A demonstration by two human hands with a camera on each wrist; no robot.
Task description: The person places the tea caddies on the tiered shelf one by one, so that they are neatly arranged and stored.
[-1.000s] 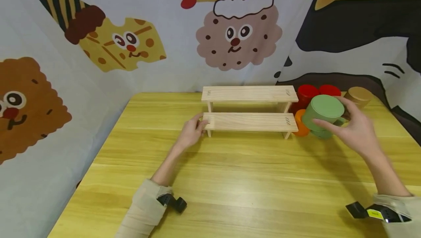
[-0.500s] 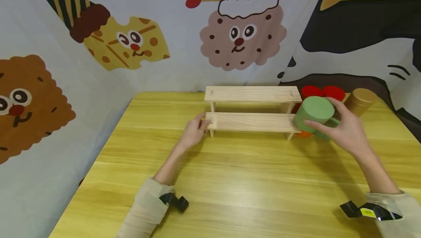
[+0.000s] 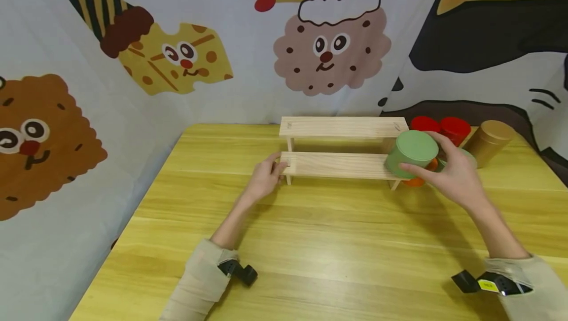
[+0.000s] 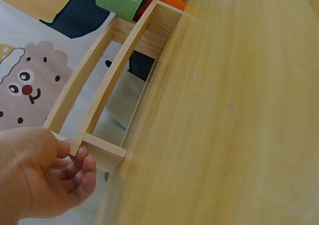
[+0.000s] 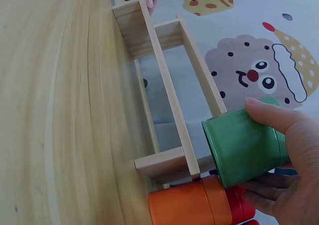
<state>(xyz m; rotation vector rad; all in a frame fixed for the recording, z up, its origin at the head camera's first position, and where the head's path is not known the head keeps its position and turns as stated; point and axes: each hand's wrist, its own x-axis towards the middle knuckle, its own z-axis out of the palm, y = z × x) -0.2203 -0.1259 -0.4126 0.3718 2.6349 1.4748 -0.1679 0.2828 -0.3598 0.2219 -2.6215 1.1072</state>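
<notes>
My right hand (image 3: 459, 175) grips a green canister (image 3: 414, 153) with thumb and fingers on either side. The canister is held at the right end of the lower shelf of a two-tier wooden rack (image 3: 337, 164), overlapping that end in the head view. In the right wrist view the green canister (image 5: 244, 142) is tilted, close above an orange canister (image 5: 184, 202) beside the rack. My left hand (image 3: 264, 179) pinches the left end of the lower shelf. The left wrist view shows that hand (image 4: 47, 170) with its thumb and fingertips at the board's end.
Right of the rack stand two red canisters (image 3: 456, 128), a brown canister (image 3: 490, 136) and a second green canister (image 3: 469, 158), partly hidden by my right hand. A printed cloth (image 3: 248, 99) hangs behind the wooden table (image 3: 310, 242).
My right hand has carried the green canister left, from above the other canisters to the lower shelf's right end. My left hand keeps its pinch on the rack. The head view has shifted slightly.
</notes>
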